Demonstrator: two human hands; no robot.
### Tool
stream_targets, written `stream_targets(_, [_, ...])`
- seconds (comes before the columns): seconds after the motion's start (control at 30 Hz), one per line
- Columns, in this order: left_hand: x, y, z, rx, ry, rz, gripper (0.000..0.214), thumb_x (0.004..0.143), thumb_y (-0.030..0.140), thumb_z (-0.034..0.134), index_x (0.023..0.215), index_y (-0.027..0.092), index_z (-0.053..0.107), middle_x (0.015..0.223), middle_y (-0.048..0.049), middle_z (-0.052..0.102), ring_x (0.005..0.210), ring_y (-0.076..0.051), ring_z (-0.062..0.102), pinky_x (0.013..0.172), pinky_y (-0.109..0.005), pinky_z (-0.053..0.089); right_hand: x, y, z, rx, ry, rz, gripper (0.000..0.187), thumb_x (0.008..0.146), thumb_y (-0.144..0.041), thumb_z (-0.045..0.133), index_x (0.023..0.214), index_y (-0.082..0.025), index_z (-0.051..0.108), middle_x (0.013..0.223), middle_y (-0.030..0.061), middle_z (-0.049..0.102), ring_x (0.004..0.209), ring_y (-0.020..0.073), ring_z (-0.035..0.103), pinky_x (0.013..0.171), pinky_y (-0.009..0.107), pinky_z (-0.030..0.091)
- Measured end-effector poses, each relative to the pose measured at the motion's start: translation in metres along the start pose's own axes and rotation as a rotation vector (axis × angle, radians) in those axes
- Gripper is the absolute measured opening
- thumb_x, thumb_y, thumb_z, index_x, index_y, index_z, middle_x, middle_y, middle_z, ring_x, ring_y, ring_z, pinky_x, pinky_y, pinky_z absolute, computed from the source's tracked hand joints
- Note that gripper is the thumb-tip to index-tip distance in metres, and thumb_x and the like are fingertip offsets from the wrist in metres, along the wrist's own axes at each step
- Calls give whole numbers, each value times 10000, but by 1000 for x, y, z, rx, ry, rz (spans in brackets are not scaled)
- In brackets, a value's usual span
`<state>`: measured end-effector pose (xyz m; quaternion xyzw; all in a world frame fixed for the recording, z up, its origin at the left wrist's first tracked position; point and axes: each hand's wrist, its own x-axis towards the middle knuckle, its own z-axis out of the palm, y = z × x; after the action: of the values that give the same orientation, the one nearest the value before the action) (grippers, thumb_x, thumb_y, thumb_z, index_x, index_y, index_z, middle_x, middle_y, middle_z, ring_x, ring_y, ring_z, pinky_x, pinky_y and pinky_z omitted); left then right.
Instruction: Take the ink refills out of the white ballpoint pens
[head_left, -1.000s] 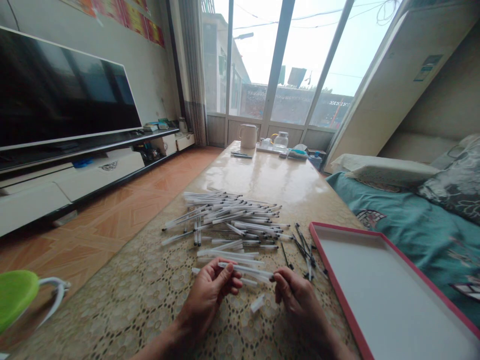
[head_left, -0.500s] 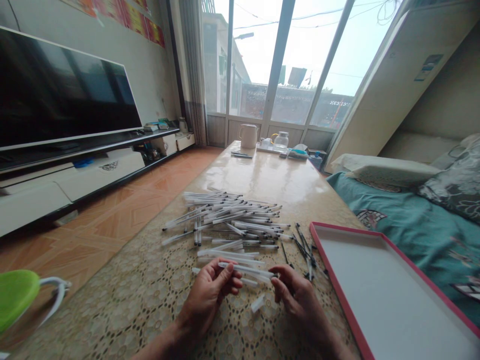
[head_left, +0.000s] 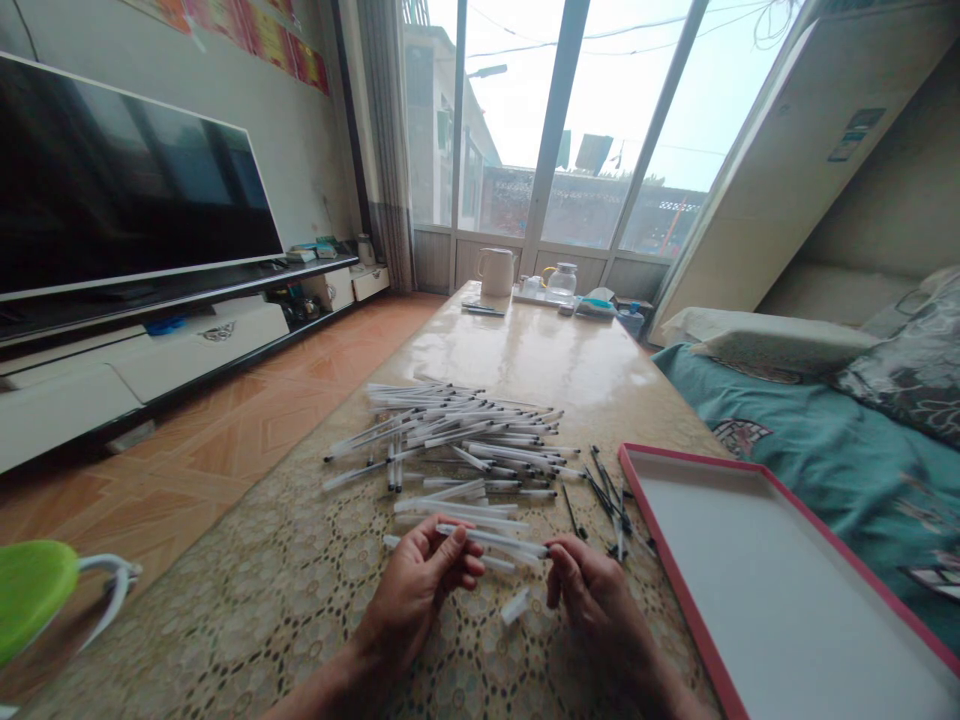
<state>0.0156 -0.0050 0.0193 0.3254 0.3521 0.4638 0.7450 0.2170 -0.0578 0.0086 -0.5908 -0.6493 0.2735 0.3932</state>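
Note:
My left hand (head_left: 420,590) pinches one end of a clear white pen barrel (head_left: 499,541) and my right hand (head_left: 592,590) pinches its other end, holding it level just above the table. A small clear cap (head_left: 515,606) lies on the lace cloth between my hands. Just beyond them spreads a pile of several white pen barrels (head_left: 457,435). A few thin black refills (head_left: 606,490) lie to the right of the pile.
A red-rimmed white tray (head_left: 757,560) sits at the right on the long table (head_left: 525,350). A white mug (head_left: 495,272) and glass teapot (head_left: 561,282) stand at the far end. A green object (head_left: 34,590) is at the left edge, a teal-covered bed on the right.
My right hand's fingers shifted slightly along the pen's end. Everything else stays the same.

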Motion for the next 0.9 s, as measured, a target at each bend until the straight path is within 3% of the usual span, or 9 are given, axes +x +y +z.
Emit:
stream_targets(0.1, [1, 1, 0, -3, 1, -1, 261, 648, 300, 771, 773, 126, 622, 620, -18, 677, 508, -95, 601, 471, -176, 457, 0, 0, 1, 48, 35, 8, 431, 919, -493, 324, 738, -179, 557, 521, -6, 578, 460, 115, 506, 485, 210, 378])
stream_targets(0.23, [1, 1, -1, -18, 8, -1, 259, 652, 294, 770, 776, 127, 616, 642, -21, 680, 520, -95, 605, 487, -180, 469, 0, -1, 1, 251, -1, 85, 306, 892, -474, 417, 853, -184, 505, 621, -6, 609, 440, 102, 517, 437, 197, 386])
stream_targets(0.4, [1, 0, -2, -20, 26, -2, 238, 666, 275, 762, 771, 126, 609, 645, -16, 672, 514, -89, 596, 484, -179, 467, 1, -6, -2, 398, 27, 146, 211, 855, -401, 513, 862, -208, 431, 731, 9, 636, 540, 114, 575, 511, 211, 435])
stream_targets(0.6, [3, -1, -4, -20, 2, -2, 210, 701, 263, 735, 793, 128, 605, 667, -22, 672, 533, -89, 599, 503, -185, 473, 3, -9, -2, 629, 10, 259, 249, 792, -391, 584, 898, -216, 441, 774, -16, 599, 416, 71, 501, 378, 174, 334])
stream_targets(0.77, [2, 0, -3, -16, 19, -4, 239, 668, 272, 759, 775, 123, 606, 646, -21, 668, 521, -96, 597, 483, -186, 469, 4, -4, -2, 550, -27, 266, 255, 799, -422, 584, 842, -171, 563, 636, -44, 504, 425, 55, 413, 395, 169, 314])
stream_targets(0.9, [-1, 0, -2, -33, 25, 5, 240, 669, 267, 758, 792, 122, 612, 647, -16, 670, 520, -95, 599, 482, -184, 472, 3, -2, -8, 297, 13, 157, 251, 843, -407, 525, 838, -163, 581, 642, -22, 512, 506, 96, 469, 468, 197, 382])
